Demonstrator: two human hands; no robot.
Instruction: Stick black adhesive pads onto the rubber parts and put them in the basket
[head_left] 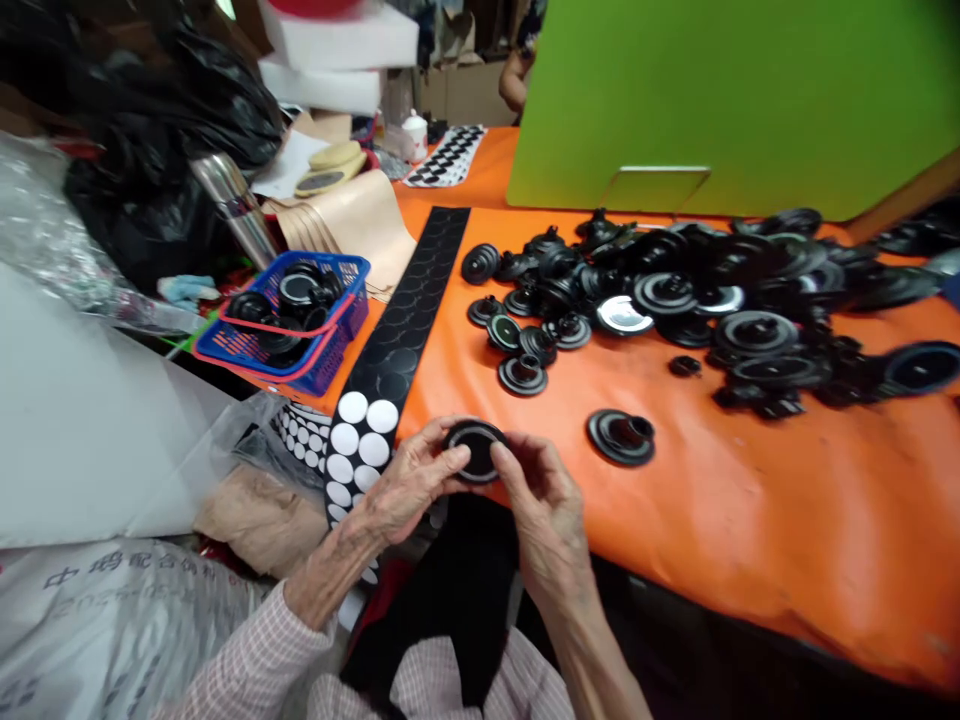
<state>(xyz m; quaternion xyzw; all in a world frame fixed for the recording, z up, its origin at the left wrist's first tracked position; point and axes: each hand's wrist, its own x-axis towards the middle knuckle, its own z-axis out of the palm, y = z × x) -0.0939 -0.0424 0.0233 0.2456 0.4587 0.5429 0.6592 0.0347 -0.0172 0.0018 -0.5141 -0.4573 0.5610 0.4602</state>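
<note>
Between both hands, at the table's front edge, is a round black disc with a pale ring on its upper face. My left hand grips its left side, thumb on top. My right hand pinches the right side, its thumb pressing the face. Left of the disc lies a long black sticker strip; its near part shows white circles where the black rounds are gone. A single black flanged part lies to the right, and a big pile of similar black parts spreads behind it.
A blue basket with pink handles holds black parts on the left. Behind it stand a metal flask and brown paper sheets. A green board rises at the back of the orange table. Another person's arm shows beside it.
</note>
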